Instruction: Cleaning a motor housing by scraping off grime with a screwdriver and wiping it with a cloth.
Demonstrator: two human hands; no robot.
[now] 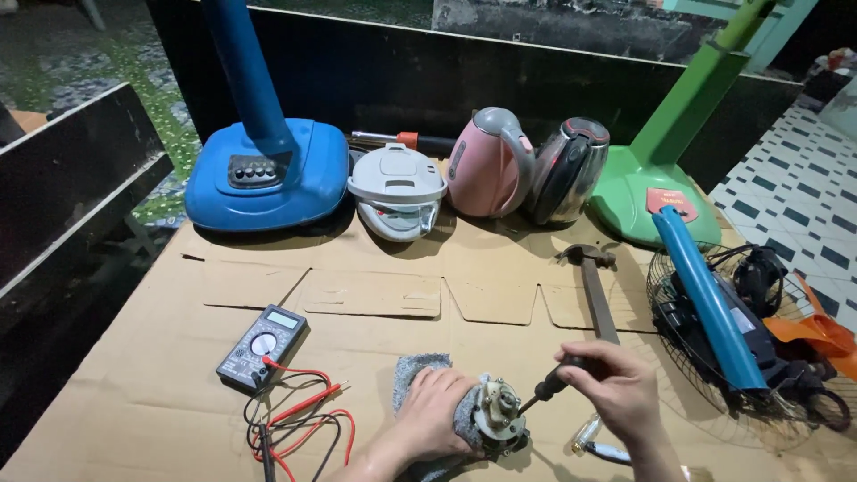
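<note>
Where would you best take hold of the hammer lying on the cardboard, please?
Probably by the hammer handle's middle, from above. It lies flat, its head pointing at the kettles, and its near end runs under the right hand, so the bare middle stretch is the free part for fingers to close around.

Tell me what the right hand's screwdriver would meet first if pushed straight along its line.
Probably the small motor that the left hand steadies in grey cloth; the screwdriver in the right hand points at it, tip apparently touching.

Blue fan base (268, 174); pink kettle (486, 165); green fan base (647, 201); grey cloth (420, 370); red-black probe leads (299, 419).
</note>
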